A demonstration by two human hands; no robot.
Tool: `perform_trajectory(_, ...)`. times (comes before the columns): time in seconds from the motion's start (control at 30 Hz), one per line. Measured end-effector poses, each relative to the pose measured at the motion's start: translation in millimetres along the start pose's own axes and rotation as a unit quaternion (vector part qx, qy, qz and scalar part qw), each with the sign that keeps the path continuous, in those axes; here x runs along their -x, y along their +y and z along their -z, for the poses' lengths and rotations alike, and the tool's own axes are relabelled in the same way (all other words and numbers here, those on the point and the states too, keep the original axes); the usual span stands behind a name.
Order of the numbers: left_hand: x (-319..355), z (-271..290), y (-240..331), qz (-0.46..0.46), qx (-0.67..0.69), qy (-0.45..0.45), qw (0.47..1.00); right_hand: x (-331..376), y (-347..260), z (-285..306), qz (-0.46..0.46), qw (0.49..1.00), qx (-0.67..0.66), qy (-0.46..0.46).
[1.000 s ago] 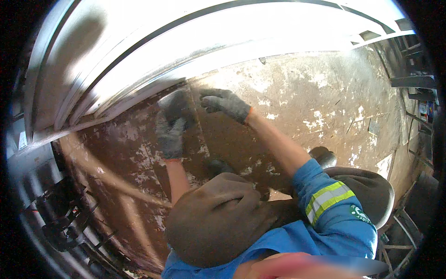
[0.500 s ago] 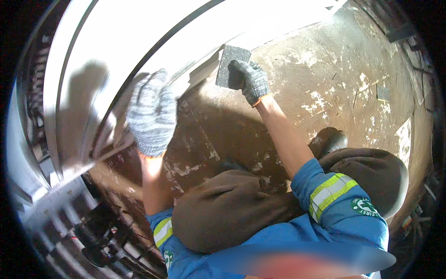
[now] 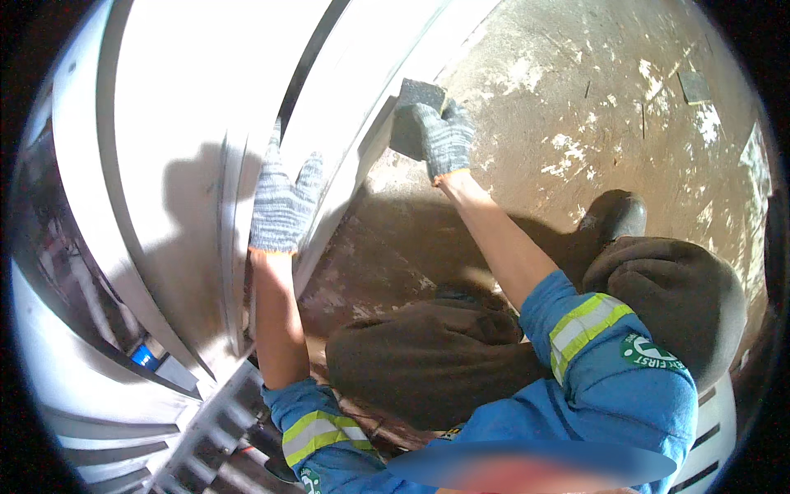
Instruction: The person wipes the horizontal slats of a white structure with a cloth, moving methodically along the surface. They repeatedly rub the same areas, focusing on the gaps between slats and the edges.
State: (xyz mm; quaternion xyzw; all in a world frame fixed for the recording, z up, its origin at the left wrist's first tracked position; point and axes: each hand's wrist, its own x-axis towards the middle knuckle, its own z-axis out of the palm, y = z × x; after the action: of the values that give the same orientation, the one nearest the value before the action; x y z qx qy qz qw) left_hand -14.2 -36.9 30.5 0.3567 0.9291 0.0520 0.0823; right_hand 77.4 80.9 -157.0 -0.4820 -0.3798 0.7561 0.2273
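Place: likely a workshop
Floor [image 3: 527, 148]: brown, scuffed, with pale worn patches
Workwear: blue sleeve [image 3: 613, 375] with reflective band [image 3: 574, 336]
Structure: large white ridged framework [image 3: 169, 99]

Right hand [image 3: 448, 136], knit-gloved, grips dark grey rectangular pad [image 3: 421, 92] beside lower edge of white frame [image 3: 362, 90]. Left hand [image 3: 284, 198], same glove type, fingers extended and slightly spread, at the frame; contact unclear. Floor [image 3: 510, 156] brown, white patches. Small grey square [image 3: 694, 87] lies upper right. Dark boot [image 3: 629, 216] near right knee. Blue sleeves [image 3: 613, 362], yellow-silver bands.
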Motion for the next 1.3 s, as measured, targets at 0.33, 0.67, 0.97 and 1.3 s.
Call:
perform_trajectory(0.33, 10.2, -3.0, -21.4, 0.063, 0.188, -0.019, 0.98, -77.6, -69.6, -51.7, 0.084, 0.987, -0.127, 0.058)
perform_trajectory(0.67, 25.4, 3.6, -51.0, -0.075, -0.004, 0.091, 0.993, -135.4, -87.3, -38.4, 0.171, 0.978, -0.115, -0.017)
perform_trajectory(0.97, 61.3, -13.9, -94.3, 0.0, 0.007, 0.081, 0.997, -74.3, -15.5, -93.1, 0.293, 0.934, 0.07, 0.191)
perform_trajectory(1.3, 94.7, -19.9, -118.3, 0.012, -0.035, 0.16, 0.986, 18.1, 36.8, -122.1, 0.208, 0.769, 0.6, 0.073)
